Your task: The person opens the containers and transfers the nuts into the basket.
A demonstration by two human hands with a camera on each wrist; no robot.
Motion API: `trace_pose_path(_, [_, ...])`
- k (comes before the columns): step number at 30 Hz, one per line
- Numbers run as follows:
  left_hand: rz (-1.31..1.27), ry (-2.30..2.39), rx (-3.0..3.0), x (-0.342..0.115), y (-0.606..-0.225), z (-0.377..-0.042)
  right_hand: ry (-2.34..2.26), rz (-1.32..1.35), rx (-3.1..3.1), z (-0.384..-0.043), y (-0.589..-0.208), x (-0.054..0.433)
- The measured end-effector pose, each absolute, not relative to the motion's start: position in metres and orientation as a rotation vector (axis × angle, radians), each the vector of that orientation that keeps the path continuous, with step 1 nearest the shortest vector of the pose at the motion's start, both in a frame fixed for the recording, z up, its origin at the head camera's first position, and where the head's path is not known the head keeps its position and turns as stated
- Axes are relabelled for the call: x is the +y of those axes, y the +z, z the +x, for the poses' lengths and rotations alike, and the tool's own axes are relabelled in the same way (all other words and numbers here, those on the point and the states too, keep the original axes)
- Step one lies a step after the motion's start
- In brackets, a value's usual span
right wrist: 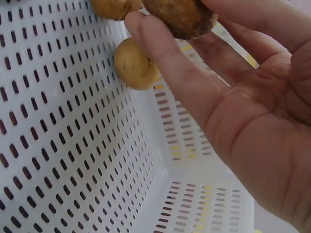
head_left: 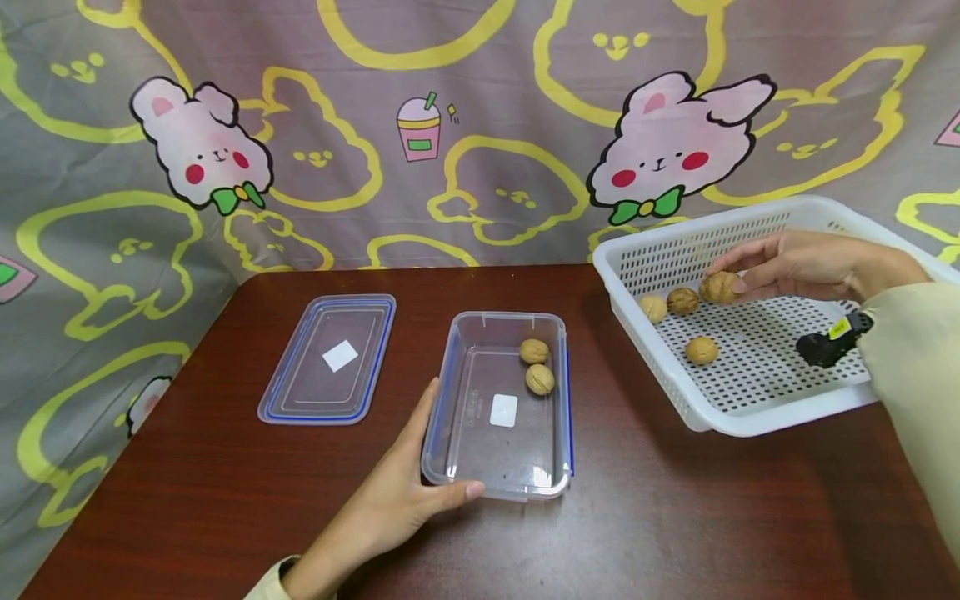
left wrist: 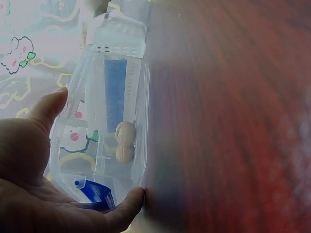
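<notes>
My left hand (head_left: pixel 401 487) grips a clear plastic food container (head_left: pixel 480 450) at its near left corner, thumb over the front rim and fingers along the left wall. Inside it, two walnuts (head_left: pixel 534 351) sit against the right wall; the left wrist view shows this walnut pair (left wrist: pixel 125 141) too. Over the white perforated basket (head_left: pixel 723 421), my right hand (head_left: pixel 806 262) pinches a walnut (head_left: pixel 721 287) between thumb and fingers. In the right wrist view the held walnut (right wrist: pixel 181 18) is partly cut off by the top edge. Three more walnuts (head_left: pixel 702 351) lie in the basket.
A clear lid (head_left: pixel 307 396) with a blue seal and a white square lies on the dark red-brown table (head_left: pixel 645 517), left of the container. The basket stands at the back right. Behind the table hangs a patterned curtain (head_left: pixel 510 108).
</notes>
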State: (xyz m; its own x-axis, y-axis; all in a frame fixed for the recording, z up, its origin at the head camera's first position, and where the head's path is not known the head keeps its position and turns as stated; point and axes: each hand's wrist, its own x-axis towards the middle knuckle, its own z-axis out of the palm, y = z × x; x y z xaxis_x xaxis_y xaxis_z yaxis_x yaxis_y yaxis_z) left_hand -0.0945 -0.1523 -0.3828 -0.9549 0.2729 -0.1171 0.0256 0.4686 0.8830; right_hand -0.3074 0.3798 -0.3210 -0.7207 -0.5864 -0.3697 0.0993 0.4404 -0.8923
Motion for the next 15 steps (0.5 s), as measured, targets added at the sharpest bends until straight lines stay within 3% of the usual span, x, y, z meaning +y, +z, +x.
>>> trace_pose_path(15, [0.217, 1.485, 2.465, -0.154, -0.384, -0.094, -1.09, -0.241, 1.94, -0.309, -0.324, 0.367])
